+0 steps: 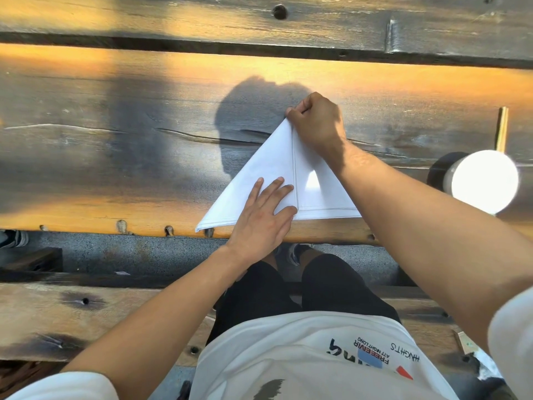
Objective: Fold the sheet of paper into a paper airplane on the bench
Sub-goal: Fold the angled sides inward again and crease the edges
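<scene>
The paper (271,174) lies on the bench (115,157), nose pointing away from me. My left hand (264,217) presses it flat, open; my right hand (315,122) pinches the tip.

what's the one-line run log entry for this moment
stage: mid-fold | white paper triangle flat on wooden bench | left hand pressing it flat | right hand pinching tip

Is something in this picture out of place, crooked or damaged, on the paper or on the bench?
Nothing is clearly wrong. The folded paper lies flat as a triangle, though its near-left corner reaches the edge of the bench. The left hand presses it down; the right hand pinches the tip. The wood shows old cracks.
</scene>
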{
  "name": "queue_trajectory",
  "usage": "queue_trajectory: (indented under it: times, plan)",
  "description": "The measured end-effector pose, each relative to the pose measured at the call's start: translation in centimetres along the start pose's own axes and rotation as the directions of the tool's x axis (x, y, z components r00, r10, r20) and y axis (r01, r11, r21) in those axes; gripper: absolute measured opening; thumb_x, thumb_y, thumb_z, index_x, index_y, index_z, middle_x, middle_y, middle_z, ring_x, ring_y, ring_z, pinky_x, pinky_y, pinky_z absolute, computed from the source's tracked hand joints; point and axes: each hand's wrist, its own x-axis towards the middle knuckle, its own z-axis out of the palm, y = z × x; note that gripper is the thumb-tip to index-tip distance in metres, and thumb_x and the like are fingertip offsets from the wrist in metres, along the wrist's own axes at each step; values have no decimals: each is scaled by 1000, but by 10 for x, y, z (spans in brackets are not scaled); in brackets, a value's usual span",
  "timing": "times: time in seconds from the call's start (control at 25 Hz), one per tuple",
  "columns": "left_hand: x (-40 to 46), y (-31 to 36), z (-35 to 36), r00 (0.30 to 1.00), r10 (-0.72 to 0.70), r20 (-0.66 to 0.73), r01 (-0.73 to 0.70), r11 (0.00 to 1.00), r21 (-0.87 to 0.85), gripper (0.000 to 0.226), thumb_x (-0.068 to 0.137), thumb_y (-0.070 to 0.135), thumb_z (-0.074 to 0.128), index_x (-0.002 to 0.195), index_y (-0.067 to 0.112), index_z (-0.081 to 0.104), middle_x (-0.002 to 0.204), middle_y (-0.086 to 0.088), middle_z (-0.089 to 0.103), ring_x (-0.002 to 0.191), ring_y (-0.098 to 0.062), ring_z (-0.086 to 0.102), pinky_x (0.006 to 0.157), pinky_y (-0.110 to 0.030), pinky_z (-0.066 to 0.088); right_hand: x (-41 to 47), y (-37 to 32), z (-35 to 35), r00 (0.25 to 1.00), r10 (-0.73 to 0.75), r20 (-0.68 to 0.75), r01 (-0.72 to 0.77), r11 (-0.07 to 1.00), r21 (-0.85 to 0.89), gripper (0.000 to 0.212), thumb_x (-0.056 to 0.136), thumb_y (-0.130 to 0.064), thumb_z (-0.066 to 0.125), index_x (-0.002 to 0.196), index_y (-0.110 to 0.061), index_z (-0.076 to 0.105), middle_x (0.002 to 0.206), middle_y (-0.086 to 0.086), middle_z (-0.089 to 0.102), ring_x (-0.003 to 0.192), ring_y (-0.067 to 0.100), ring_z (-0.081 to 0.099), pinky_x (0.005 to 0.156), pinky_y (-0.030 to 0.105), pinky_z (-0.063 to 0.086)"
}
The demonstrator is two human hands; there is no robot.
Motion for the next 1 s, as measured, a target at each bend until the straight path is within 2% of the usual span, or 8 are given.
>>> queue_trajectory:
  times: [0.28, 0.4, 0.56, 0.64, 0.68, 0.76, 0.88, 1.0]
  plan:
    - [1, 1, 0, 999, 15, 35, -19, 995, 99, 12, 97, 21, 63, 102, 13, 71, 141, -17, 59, 144, -37, 43, 120, -60, 27, 3, -3, 3, 1000, 30, -11, -30, 998, -50, 15, 94, -32, 67, 88, -19, 61, 94, -1, 68, 89, 17, 59, 74, 27, 44]
    - [5, 4, -3, 1000, -14, 17, 12, 993, 117, 23, 92, 24, 64, 110, 11, 70, 135, -13, 63, 138, -34, 50, 114, -57, 35, 7, -7, 1, 999, 31, 8, -30, 995, -92, 22, 94, -31, 67, 78, -19, 57, 95, 3, 71, 90, 21, 62, 75, 29, 48]
    - [36, 1, -16, 985, -82, -149, 88, 996, 33, 37, 84, 15, 57, 118, 4, 67, 115, -13, 66, 108, -33, 63, 92, -48, 44, 12, -9, -1, 999, 32, 41, -27, 992, -122, 33, 93, -30, 70, 66, -23, 51, 94, 7, 74, 93, 23, 68, 84, 34, 56]
    - [61, -14, -27, 952, -191, -237, 210, 976, 56, 37, 86, 14, 55, 120, 3, 66, 117, -16, 64, 109, -36, 60, 90, -48, 44, 14, -9, -1, 998, 38, 47, -33, 992, -122, 28, 93, -30, 70, 70, -20, 58, 92, 6, 75, 92, 22, 68, 81, 32, 55]
    - [73, -22, -32, 940, -253, -228, 279, 956, 88, 39, 90, 18, 54, 125, 4, 64, 123, -17, 62, 114, -37, 57, 93, -50, 44, 15, -8, 0, 998, 44, 51, -37, 991, -129, 24, 92, -31, 70, 74, -18, 62, 90, 5, 75, 92, 22, 68, 80, 31, 54]
    - [94, -37, -38, 937, -338, -91, 349, 915, 203, 52, 98, 35, 46, 142, 9, 53, 142, -19, 51, 131, -40, 47, 108, -55, 38, 16, -8, 0, 997, 52, 55, -44, 990, -137, 21, 91, -33, 70, 79, -17, 64, 87, 5, 74, 90, 22, 69, 78, 31, 54]
    - [107, -50, -39, 943, -318, 103, 272, 910, 313, 67, 101, 53, 26, 156, 17, 38, 160, -19, 34, 150, -41, 27, 122, -59, 20, 16, -10, -1, 997, 56, 51, -48, 988, -149, 22, 91, -34, 71, 79, -19, 61, 88, 3, 72, 90, 22, 68, 77, 30, 52]
    - [108, -57, -41, 943, -289, 166, 223, 917, 331, 70, 101, 57, 18, 161, 21, 30, 165, -16, 28, 154, -38, 21, 124, -57, 16, 15, -11, 0, 998, 58, 38, -51, 985, -164, 26, 92, -34, 70, 75, -22, 55, 96, 7, 74, 92, 25, 67, 77, 32, 53]
